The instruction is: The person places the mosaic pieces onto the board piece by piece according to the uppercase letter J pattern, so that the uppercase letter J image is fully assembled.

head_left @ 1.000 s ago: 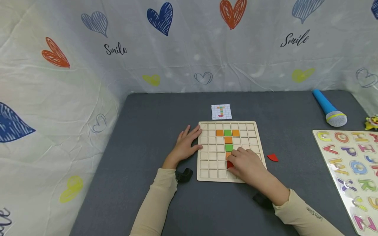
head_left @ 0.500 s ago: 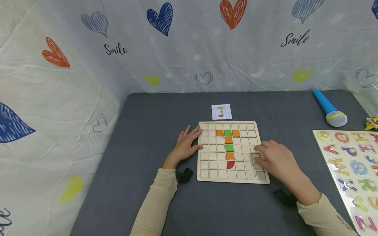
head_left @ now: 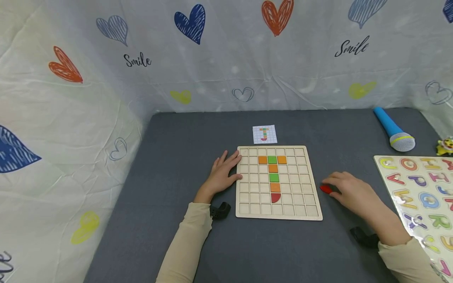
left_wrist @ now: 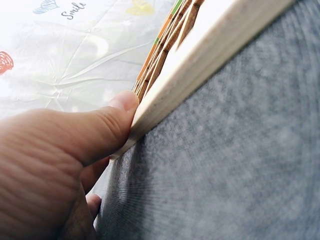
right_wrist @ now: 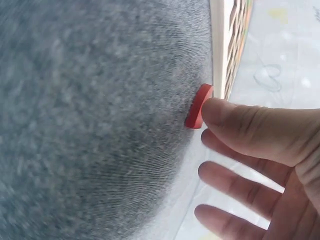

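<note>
A wooden grid board (head_left: 297,212) lies on the table with orange, green and red pieces in its cells. The red rounded piece (head_left: 275,197) is lowest in the column. With fingers spread, my left hand (head_left: 221,175) rests on the board's left edge; its thumb (left_wrist: 117,117) presses against the rim in the left wrist view. To the right of the board, my right hand (head_left: 354,194) pinches a loose red quarter-circle piece (right_wrist: 196,107) between thumb and index finger. The other fingers of that hand are extended in the right wrist view.
A small pattern card (head_left: 264,134) lies behind the board. Farther right are a letter puzzle board (head_left: 407,184), a blue toy microphone (head_left: 394,129) and a small yellow figure (head_left: 444,146). A printed curtain (head_left: 219,59) hangs behind the table.
My right hand has let go of the red piece in the grid and moved right, off the board, to the loose red piece. My left hand stays in place.
</note>
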`<state>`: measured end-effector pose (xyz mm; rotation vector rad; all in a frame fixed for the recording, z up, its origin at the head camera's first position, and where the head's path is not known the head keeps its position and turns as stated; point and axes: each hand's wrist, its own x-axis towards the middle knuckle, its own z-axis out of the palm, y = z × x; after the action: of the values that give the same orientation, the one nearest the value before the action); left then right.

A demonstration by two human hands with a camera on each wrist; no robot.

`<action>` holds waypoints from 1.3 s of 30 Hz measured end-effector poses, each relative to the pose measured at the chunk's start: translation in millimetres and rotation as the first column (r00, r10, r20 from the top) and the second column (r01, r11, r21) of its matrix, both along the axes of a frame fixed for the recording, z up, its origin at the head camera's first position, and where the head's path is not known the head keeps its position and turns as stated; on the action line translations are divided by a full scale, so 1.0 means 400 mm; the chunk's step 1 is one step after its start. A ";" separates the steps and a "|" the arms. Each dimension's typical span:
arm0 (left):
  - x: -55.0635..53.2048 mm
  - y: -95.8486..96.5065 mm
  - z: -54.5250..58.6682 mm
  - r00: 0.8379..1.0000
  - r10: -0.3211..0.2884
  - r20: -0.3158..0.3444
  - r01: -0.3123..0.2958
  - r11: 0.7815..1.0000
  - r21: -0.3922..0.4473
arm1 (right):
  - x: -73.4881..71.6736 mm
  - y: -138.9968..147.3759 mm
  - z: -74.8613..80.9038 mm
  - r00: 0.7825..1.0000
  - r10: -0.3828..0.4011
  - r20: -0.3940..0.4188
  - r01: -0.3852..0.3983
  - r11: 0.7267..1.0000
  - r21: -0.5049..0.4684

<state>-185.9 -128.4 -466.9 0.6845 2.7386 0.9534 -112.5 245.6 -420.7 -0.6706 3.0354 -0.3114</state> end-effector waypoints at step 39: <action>0.000 0.001 0.000 1.000 0.000 -0.006 0.000 1.000 -0.012 | -0.003 -0.082 0.015 0.989 0.060 -0.133 -0.071 0.994 -0.083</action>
<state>-185.8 -128.0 -466.8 0.6866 2.7468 0.9353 -113.5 212.6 -414.6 -0.8263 3.1297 -0.4174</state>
